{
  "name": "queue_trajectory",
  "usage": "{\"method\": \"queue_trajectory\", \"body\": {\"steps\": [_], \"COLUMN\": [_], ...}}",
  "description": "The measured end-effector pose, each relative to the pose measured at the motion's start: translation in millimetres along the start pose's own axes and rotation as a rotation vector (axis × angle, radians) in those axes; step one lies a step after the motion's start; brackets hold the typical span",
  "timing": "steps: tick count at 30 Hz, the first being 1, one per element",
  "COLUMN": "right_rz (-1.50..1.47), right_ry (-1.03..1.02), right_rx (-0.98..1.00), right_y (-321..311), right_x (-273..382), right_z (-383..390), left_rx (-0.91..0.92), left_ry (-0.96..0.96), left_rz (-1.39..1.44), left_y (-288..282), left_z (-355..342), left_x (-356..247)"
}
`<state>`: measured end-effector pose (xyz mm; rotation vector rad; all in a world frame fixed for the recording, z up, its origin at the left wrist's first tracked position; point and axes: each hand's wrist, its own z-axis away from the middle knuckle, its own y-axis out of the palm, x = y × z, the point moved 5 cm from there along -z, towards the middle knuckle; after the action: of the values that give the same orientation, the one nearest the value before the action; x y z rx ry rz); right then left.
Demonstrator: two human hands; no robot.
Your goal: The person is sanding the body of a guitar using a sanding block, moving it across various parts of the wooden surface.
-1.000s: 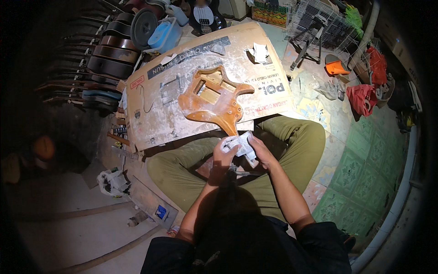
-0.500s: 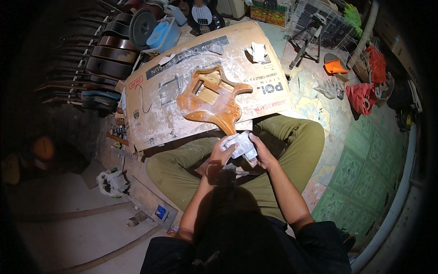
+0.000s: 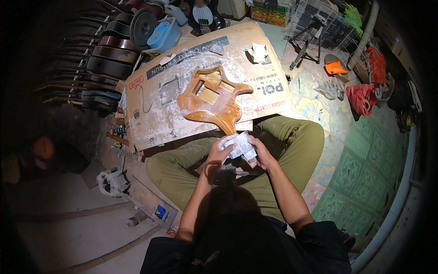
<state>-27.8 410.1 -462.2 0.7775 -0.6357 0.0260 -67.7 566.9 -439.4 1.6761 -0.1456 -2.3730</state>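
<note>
A pale folded sheet [image 3: 242, 145] is held just off the near edge of the cardboard [image 3: 159, 130]. Its left side is gripped by the closed fingers of the left hand [image 3: 217, 154], the thumb being laid over the upper face; its right side is pinched by the fingers of the right hand [image 3: 263, 154]. A brown guitar body [image 3: 218, 108], in which cavities are cut, is supported flat on the cardboard, its neck end projected past the near edge, close to the left hand. White paper [image 3: 258, 53] is seen toward the far right corner; a grey scrap [image 3: 216, 49] is placed near the far edge.
</note>
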Motion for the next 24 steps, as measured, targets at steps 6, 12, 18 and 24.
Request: {"method": "queue_trajectory", "body": {"steps": [6, 12, 18, 24], "right_rz": [-0.045, 0.424, 0.667, 0.633], "right_ry": [-0.033, -0.227, -0.493, -0.500], "right_rx": [-0.026, -0.063, -0.171, -0.192], "right_y": [-5.7, -6.1, 2.6, 3.6], "right_x": [-0.8, -2.7, -2.5, -1.3], "right_z": [-4.5, -10.2, -1.7, 4.9], "left_rx": [-0.272, -0.439, -0.460, -0.438], "left_ry": [0.085, 0.024, 0.071, 0.113], "left_rz": [-0.272, -0.288, 0.107, 0.212], "left_y": [-5.8, 0.1, 6.6, 12.1], "left_z": [2.9, 14.0, 13.8, 17.7], "left_x": [-2.6, 13.6, 26.3, 17.4]}}
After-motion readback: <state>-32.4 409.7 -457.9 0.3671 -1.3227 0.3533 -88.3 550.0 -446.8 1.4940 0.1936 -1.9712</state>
